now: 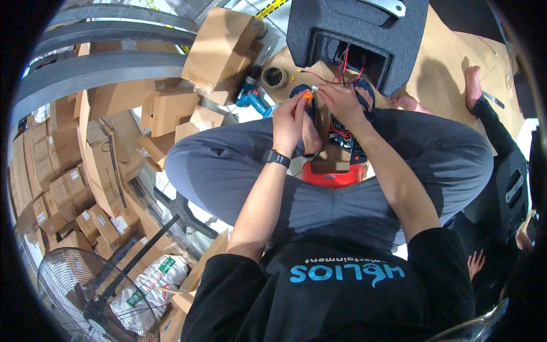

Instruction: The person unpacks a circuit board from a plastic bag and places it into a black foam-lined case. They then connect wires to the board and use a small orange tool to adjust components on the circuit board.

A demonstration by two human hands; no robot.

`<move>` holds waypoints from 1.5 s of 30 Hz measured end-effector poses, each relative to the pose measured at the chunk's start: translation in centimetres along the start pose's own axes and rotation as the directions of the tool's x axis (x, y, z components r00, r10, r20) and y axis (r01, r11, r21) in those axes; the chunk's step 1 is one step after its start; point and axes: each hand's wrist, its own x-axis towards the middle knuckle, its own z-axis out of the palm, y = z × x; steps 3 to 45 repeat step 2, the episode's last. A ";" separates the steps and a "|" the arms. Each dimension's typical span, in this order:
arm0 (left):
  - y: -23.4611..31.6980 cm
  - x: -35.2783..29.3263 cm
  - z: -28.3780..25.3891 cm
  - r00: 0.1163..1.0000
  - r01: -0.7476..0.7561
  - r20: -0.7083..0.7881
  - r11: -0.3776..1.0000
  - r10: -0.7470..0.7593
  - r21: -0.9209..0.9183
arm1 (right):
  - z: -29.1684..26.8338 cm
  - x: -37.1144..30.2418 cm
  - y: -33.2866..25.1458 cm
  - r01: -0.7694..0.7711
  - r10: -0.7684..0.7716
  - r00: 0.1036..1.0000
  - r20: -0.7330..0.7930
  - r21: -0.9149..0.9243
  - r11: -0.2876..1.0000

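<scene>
My left hand [289, 122] pinches a small bright orange piece [308, 95]; its exact kind is too small to tell. Close against it, my right hand [340, 102] is closed at a small white connector [314, 89]. Thin red wires [345, 58] run out of a rectangular opening in a black speaker cabinet [307, 25] and pass behind my right hand. Below that hand, between my legs, lies a circuit board [340, 135] with red and black wires, partly hidden by my forearm.
A blue cordless drill [250, 98] and a round tub [274, 77] are left of my feet. Cardboard boxes [219, 48] are stacked leftward, with a fan [97, 296] at lower left. Something red [333, 176] sits between my thighs. Another person's foot [473, 88] and hand [476, 263] show at right.
</scene>
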 end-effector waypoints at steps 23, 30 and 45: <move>0.0 0.2 -0.1 1.000 -0.008 0.008 0.998 0.008 0.061 | -0.2 0.7 0.2 0.018 -0.019 1.000 -0.022 -0.034 0.999; 0.0 0.2 -0.1 1.000 -0.008 0.008 0.998 0.008 0.061 | -0.2 0.7 0.2 0.018 -0.019 1.000 -0.022 -0.034 0.999; 0.0 0.2 -0.1 1.000 -0.008 0.008 0.998 0.008 0.061 | -0.2 0.7 0.2 0.018 -0.019 1.000 -0.022 -0.034 0.999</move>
